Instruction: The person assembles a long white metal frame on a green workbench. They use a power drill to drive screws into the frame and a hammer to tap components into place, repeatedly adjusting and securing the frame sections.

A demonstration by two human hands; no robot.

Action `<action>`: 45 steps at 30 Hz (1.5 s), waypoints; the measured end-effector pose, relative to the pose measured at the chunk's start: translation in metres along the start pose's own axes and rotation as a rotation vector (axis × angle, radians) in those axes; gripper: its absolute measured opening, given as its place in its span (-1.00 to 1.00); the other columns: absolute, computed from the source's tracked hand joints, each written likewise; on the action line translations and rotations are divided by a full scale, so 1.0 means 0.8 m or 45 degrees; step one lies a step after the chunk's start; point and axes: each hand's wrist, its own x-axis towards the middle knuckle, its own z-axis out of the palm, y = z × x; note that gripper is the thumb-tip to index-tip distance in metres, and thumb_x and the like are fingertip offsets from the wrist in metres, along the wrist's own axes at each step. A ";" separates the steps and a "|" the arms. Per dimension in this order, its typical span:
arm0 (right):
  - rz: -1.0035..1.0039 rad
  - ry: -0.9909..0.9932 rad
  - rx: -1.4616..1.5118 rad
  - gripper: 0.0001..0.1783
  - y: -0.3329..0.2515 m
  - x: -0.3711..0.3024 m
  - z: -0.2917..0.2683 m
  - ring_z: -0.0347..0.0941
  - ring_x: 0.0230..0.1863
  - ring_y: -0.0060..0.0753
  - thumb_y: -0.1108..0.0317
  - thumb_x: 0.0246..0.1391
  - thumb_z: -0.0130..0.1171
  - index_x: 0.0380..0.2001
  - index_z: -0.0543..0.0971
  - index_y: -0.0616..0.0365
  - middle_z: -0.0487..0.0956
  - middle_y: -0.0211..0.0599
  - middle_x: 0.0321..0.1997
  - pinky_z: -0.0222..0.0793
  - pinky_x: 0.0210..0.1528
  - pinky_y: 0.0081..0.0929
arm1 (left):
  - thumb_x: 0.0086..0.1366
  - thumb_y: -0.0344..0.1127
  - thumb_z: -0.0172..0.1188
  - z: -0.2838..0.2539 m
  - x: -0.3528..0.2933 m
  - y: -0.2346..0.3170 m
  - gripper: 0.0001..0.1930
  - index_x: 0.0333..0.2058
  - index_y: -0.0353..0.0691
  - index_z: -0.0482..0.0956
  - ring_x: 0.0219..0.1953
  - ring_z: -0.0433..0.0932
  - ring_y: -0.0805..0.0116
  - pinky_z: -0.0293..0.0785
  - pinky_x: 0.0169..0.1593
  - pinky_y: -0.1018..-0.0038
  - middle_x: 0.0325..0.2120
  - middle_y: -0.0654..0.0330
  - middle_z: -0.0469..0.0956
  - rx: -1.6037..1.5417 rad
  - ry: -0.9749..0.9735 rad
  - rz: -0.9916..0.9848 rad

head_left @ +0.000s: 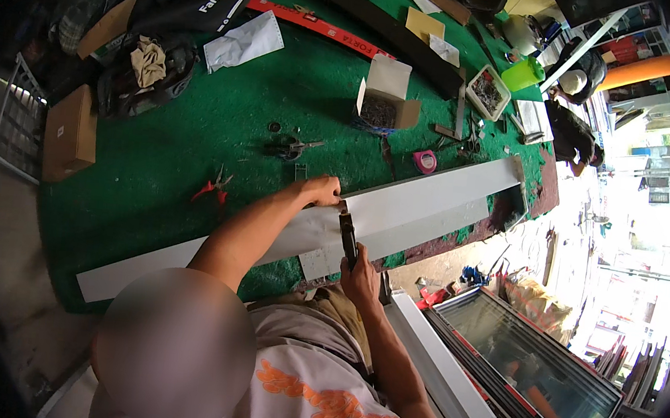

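Note:
A long white metal profile lies slantwise along the near edge of the green work table. My left hand is closed at the profile's far edge, its fingers bent down; what they pinch is hidden. My right hand grips a black two-handled tool that looks like a hand riveter. The tool's tip meets the profile just beside my left fingers. Under the profile's near side a small white plate sticks out. Red-handled pliers lie left of my left forearm.
Beyond the profile are scissors, a pink tape measure and an open carton of small metal pieces. A red level lies farther back. Framed glass and a white profile stand at my right.

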 end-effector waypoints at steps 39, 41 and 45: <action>0.268 -0.067 -0.201 -0.44 -0.017 0.018 0.004 0.60 -0.14 0.11 -0.13 0.08 0.28 -0.23 0.61 0.23 0.64 0.09 -0.26 0.49 -0.12 -0.02 | 0.13 0.00 0.36 0.006 0.035 -0.039 -0.60 -0.26 -0.25 0.73 -0.43 0.65 0.15 0.53 -0.27 0.20 -0.50 -0.04 0.66 0.052 0.043 0.242; 0.310 -0.064 -0.170 -0.49 -0.020 0.018 0.000 0.61 -0.18 0.17 -0.07 0.08 0.30 -0.25 0.61 0.24 0.65 0.10 -0.31 0.49 -0.14 0.00 | 0.14 -0.01 0.35 0.008 0.031 -0.037 -0.60 -0.28 -0.27 0.73 -0.44 0.64 0.15 0.52 -0.28 0.19 -0.50 -0.04 0.66 -0.020 -0.001 0.192; 0.256 -0.082 -0.258 -0.52 -0.034 0.016 -0.021 0.61 -0.15 0.21 0.00 0.13 0.27 -0.20 0.61 0.27 0.65 0.13 -0.30 0.50 -0.10 -0.01 | 0.12 0.04 0.33 0.001 0.028 -0.030 -0.60 -0.29 -0.21 0.73 -0.48 0.61 0.22 0.49 -0.32 0.21 -0.56 0.00 0.62 0.040 -0.013 0.141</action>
